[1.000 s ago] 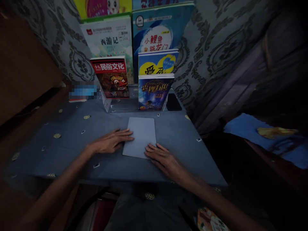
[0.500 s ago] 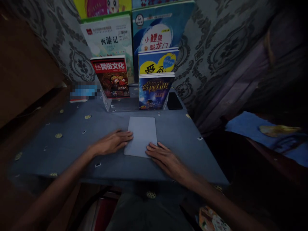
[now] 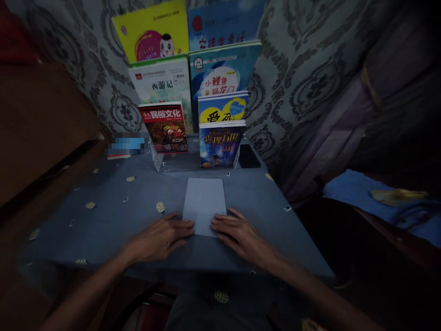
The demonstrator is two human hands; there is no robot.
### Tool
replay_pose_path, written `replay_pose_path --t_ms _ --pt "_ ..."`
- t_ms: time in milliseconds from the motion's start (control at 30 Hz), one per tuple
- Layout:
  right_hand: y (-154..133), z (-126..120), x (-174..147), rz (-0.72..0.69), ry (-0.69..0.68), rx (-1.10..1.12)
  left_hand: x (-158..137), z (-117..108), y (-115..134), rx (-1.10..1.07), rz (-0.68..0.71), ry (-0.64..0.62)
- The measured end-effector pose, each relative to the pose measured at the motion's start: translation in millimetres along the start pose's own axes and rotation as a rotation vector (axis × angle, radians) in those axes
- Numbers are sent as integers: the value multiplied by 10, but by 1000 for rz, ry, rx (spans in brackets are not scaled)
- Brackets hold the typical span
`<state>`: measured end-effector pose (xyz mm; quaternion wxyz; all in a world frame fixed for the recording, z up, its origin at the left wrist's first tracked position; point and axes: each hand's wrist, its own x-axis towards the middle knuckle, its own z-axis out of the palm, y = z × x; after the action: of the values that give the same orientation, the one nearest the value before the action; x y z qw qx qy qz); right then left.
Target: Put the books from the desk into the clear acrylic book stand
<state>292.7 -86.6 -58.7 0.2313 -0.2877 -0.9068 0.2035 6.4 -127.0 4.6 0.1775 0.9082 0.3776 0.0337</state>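
A flat, blank, pale rectangle (image 3: 205, 200) with slightly rounded corners, like a thin book or a sheet of card, lies on the cloth-covered table. Its kind cannot be made out. My left hand (image 3: 164, 236) rests with fingers stretched out, the tips on its near left corner. On the near right corner lie the fingertips of my right hand (image 3: 239, 234), the fingers extended and lightly spread. Neither hand is gripping; both palms face down. Parts of the near corners are covered by my fingers.
Beyond the rectangle stands a clear display rack (image 3: 158, 161) holding several upright books, with a red-covered book (image 3: 168, 131) and a blue book (image 3: 222, 145) in front. A dark phone (image 3: 249, 156) lies right of it. A blurred blue item (image 3: 127, 146) sits at the back left.
My left hand has slid toward me, from the rectangle's left edge to its near left corner. My right hand stays at the near right corner. The camera view has tilted up.
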Motion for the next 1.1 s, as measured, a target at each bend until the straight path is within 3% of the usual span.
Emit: replay_pose_path --t_ms 233,367,567,800,933,1100 --pt "417 -53 464 76 -31 -69 70 -57 73 34 -33 2" --pt "592 1 569 126 -6 -130 110 -59 -63 6 -40 54" --pt "503 -6 474 105 -18 -131 295 -97 -484 332 -36 35" --pt "521 -29 418 90 -2 -79 669 -205 -529 623 195 -72" --pt "557 -19 406 78 5 -62 724 -204 -633 647 265 -78" --pt "573 -28 384 67 19 -10 622 -107 -886 486 255 -10"
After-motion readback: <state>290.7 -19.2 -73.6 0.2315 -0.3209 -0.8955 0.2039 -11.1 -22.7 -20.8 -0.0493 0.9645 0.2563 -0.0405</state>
